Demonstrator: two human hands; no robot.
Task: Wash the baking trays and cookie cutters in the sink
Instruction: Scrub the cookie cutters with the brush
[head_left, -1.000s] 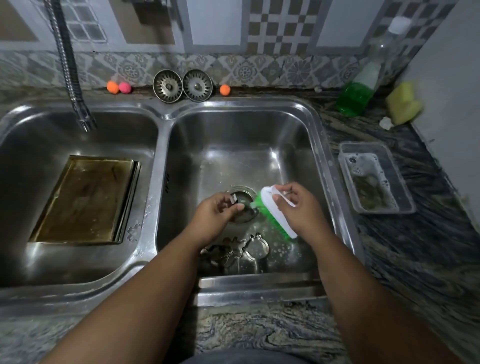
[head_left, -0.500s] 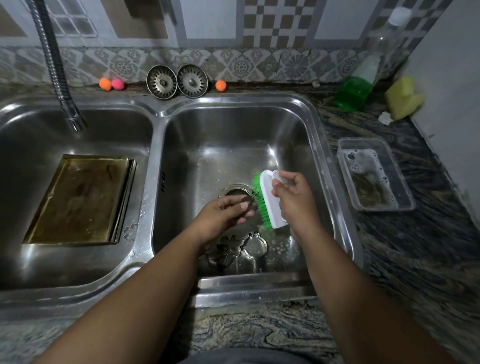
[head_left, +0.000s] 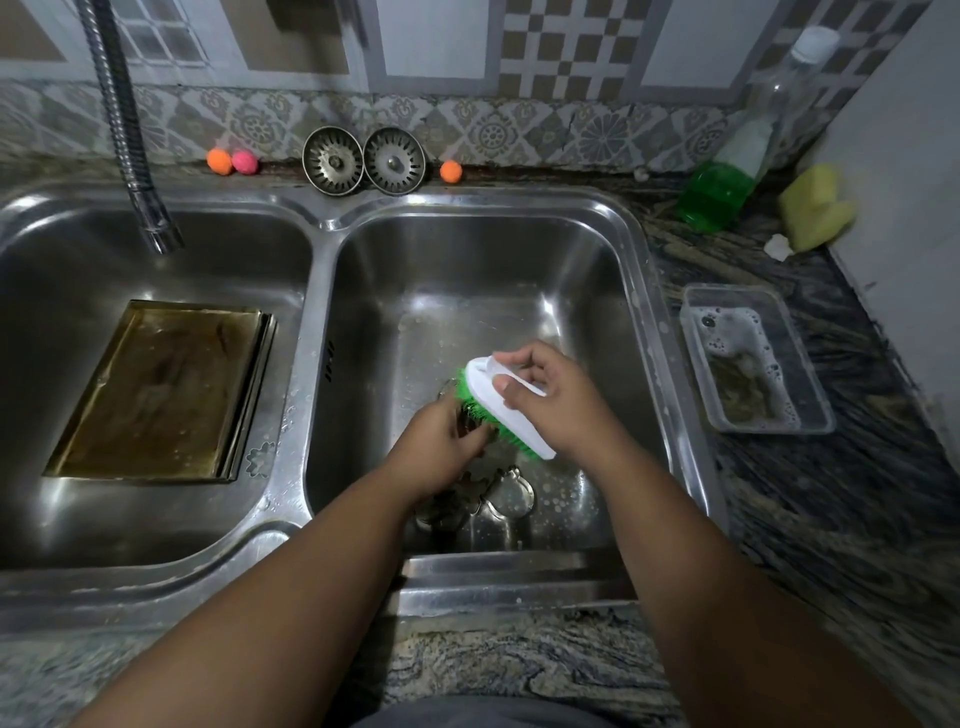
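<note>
Over the right basin of the steel sink (head_left: 670, 332), my left hand (head_left: 441, 449) holds a small metal cookie cutter (head_left: 470, 418), mostly hidden by the fingers. My right hand (head_left: 550, 400) grips the white handle of a green-bristled scrub brush (head_left: 498, 410), bristles pressed against the cutter. Several more metal cookie cutters (head_left: 506, 493) lie on the basin floor just below my hands. A stack of brownish baking trays (head_left: 161, 389) sits in the left basin.
A flexible tap (head_left: 130, 140) hangs over the left basin. Two drain strainers (head_left: 363, 161) and small coloured balls lean at the back wall. On the right counter are a green soap bottle (head_left: 727, 182), a yellow sponge (head_left: 815, 205) and a clear tub of soapy water (head_left: 753, 358).
The brush has tilted from edge-on to bristles down over the cutter. My left hand has turned and closed more tightly round the cutter beneath the brush.
</note>
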